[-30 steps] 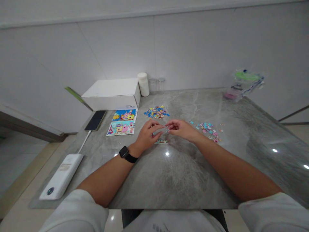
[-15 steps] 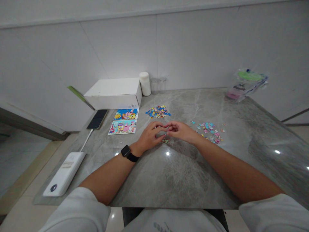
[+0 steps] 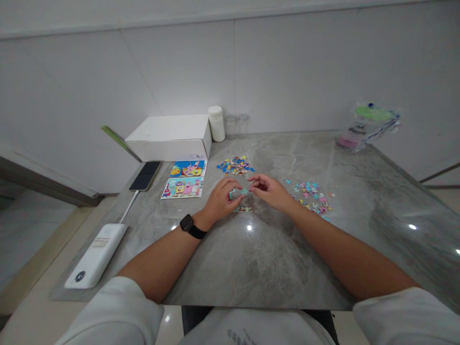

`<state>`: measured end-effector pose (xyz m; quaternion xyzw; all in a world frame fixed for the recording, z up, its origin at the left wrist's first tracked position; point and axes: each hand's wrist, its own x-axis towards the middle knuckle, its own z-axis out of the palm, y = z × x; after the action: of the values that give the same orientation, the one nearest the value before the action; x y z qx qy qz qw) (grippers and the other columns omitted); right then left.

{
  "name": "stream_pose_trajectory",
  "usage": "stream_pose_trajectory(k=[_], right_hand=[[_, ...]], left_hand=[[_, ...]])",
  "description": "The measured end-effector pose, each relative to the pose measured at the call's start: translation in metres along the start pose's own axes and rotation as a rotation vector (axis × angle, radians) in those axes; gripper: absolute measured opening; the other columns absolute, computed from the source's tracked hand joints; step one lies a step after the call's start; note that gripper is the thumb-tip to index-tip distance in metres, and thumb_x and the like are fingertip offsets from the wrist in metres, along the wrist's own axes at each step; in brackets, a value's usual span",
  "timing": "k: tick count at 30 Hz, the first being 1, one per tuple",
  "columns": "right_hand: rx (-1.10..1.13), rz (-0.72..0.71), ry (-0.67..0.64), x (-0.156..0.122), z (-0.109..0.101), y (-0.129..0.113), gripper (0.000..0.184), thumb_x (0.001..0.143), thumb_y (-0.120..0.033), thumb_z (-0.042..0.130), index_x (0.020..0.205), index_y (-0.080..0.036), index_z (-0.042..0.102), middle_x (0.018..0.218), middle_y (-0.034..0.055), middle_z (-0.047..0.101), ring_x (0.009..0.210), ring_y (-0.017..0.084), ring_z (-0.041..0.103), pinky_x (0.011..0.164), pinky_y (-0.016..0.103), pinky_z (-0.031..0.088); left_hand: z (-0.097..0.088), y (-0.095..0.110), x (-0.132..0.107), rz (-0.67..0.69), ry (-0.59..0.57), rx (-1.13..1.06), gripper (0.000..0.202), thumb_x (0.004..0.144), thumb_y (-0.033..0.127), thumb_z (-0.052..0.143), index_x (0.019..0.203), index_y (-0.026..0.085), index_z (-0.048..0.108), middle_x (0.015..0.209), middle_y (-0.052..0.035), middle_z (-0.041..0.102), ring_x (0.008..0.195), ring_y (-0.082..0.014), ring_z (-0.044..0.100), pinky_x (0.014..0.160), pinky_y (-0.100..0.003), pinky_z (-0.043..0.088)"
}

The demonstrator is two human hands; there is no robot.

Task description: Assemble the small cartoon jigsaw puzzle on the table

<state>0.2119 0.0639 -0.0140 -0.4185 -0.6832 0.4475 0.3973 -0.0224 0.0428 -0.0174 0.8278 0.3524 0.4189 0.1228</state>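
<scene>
Grey stone-look tabletop (image 3: 280, 268), filling the middle and lower frame; it bears all items below.

Left hand (image 3: 223, 197), centre: thumb and fingers curled in a wide C about small teal jigsaw pieces (image 3: 244, 191); whether it grips any cannot be told. Black watch (image 3: 187, 222) at its wrist.

Right hand (image 3: 268, 192), just right of centre: thumb and forefinger narrowly parted, tips beside the same pieces; whether one is pinched cannot be told.

Patterned strip (image 3: 245, 209), below the fingertips: apparently joined pieces, partly behind the left thumb.

Blue-and-yellow heap (image 3: 235, 166), above the hands; pastel scatter (image 3: 312, 195), right of centre. Two picture cards (image 3: 183, 188), one above the other, left of centre.

Step in hand, by judgement: placing or fitting pieces at the centre. Next move appears to call for a fine fingertip pinch, a turn to match edges, and light downward pressure.

Hidden or unclear: the area inside the left hand's curve; the prints on single pieces, too small to read; contents of the clear plastic bag (image 3: 366, 125), upper right, blurred. Both sleeves run off the bottom edge.
</scene>
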Motion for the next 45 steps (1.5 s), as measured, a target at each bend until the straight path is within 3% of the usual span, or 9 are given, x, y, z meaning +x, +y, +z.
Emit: stream_pose_trajectory(k=[3,6,9,12,21,31,36,45], right_hand=[[-0.267,-0.076,0.191,0.003,-0.012,0.008,0.029,0.087,-0.024,0.064,0.115,-0.025,0.07,0.094,0.0036,0.077,0.084,0.021,0.07,0.082,0.036,0.054],[-0.483,-0.148,0.276,0.004,-0.025,0.017,0.031,0.086,-0.018,0.059,0.115,-0.023,0.071,0.099,0.0054,0.078,0.09,0.023,0.071,0.09,0.039,0.053],[-0.628,-0.203,0.253,0.005,-0.032,0.025,0.031,0.088,-0.018,0.059,0.116,-0.021,0.071,0.105,0.0083,0.077,0.099,0.026,0.07,0.097,0.042,0.051],[-0.724,-0.206,0.208,0.005,-0.035,0.029,0.027,0.092,-0.021,0.059,0.114,-0.02,0.073,0.11,0.0107,0.077,0.105,0.027,0.068,0.099,0.042,0.049],[-0.912,-0.15,0.065,-0.003,-0.029,0.02,0.017,0.095,-0.025,0.064,0.104,-0.024,0.079,0.114,0.0084,0.075,0.112,0.028,0.063,0.098,0.041,0.041],[-0.929,-0.134,0.006,-0.003,-0.026,0.018,0.018,0.097,-0.028,0.065,0.105,-0.025,0.08,0.115,0.0084,0.076,0.113,0.028,0.063,0.095,0.041,0.04],[-0.937,-0.127,-0.002,-0.002,-0.026,0.019,0.018,0.097,-0.029,0.065,0.106,-0.025,0.08,0.115,0.0079,0.076,0.111,0.028,0.062,0.096,0.041,0.039],[-0.945,-0.113,-0.001,-0.003,-0.023,0.019,0.019,0.095,-0.032,0.069,0.109,-0.027,0.081,0.117,0.0076,0.076,0.115,0.029,0.062,0.101,0.044,0.039]], left_hand=[[-0.002,-0.001,-0.001,-0.023,0.017,0.031,0.016,0.097,0.03,0.07,0.111,0.023,0.066,0.113,-0.008,0.069,0.111,-0.0235,0.065,0.1,-0.042,0.054],[-0.006,-0.002,0.002,-0.057,0.035,0.061,0.016,0.096,0.029,0.071,0.11,0.023,0.066,0.112,-0.0072,0.07,0.111,-0.0231,0.065,0.1,-0.041,0.054],[-0.009,-0.001,0.011,-0.101,0.007,0.086,0.017,0.094,0.028,0.072,0.109,0.023,0.067,0.113,-0.0062,0.07,0.11,-0.0225,0.065,0.098,-0.039,0.054],[-0.007,0.0,0.026,-0.137,-0.093,0.137,0.019,0.092,0.028,0.075,0.108,0.022,0.068,0.114,-0.0063,0.07,0.111,-0.0236,0.065,0.099,-0.04,0.053],[0.031,-0.001,0.049,-0.339,-0.36,0.327,0.023,0.088,0.038,0.078,0.107,0.026,0.074,0.117,-0.0059,0.071,0.115,-0.0275,0.064,0.102,-0.044,0.048],[0.037,-0.001,0.057,-0.434,-0.454,0.442,0.025,0.086,0.043,0.078,0.107,0.029,0.077,0.119,-0.0064,0.072,0.116,-0.0306,0.064,0.097,-0.044,0.048],[0.028,0.004,0.054,-0.41,-0.454,0.426,0.03,0.086,0.041,0.08,0.113,0.029,0.075,0.122,-0.0067,0.071,0.119,-0.031,0.062,0.098,-0.045,0.049],[0.018,0.013,0.025,-0.186,-0.432,0.42,0.027,0.098,0.037,0.066,0.124,0.032,0.074,0.131,-0.0071,0.067,0.123,-0.031,0.057,0.105,-0.051,0.042]])
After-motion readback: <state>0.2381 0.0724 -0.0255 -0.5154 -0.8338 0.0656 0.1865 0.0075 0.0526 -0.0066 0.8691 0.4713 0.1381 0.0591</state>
